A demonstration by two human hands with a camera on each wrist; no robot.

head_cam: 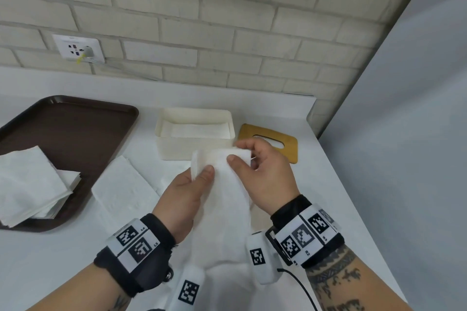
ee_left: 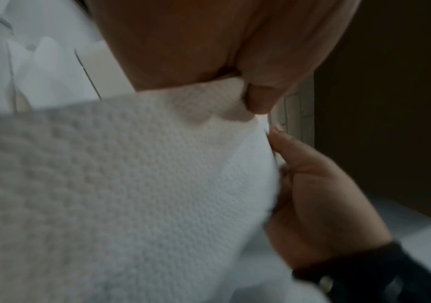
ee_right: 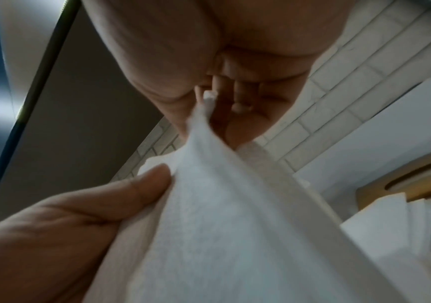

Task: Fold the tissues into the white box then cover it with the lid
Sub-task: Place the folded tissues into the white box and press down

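Both hands hold one white tissue [head_cam: 222, 199] up in front of the white box [head_cam: 194, 139]. My left hand [head_cam: 187, 189] pinches its top left corner with the thumb on the near face. My right hand [head_cam: 262, 174] pinches the top right edge the same way. The sheet [ee_left: 131, 184] hangs down between my wrists, and the right wrist view shows the tissue [ee_right: 222, 225] draped in folds. The open box has folded tissue lying flat inside. The wooden lid [head_cam: 273, 141] with its oval slot lies flat on the counter right of the box, partly behind my right hand.
A brown tray [head_cam: 75, 129] at the left carries a stack of tissues [head_cam: 30, 184]. Another tissue [head_cam: 123, 189] lies on the white counter between tray and hands. A brick wall with a socket [head_cam: 78, 49] runs behind; the counter's edge falls away on the right.
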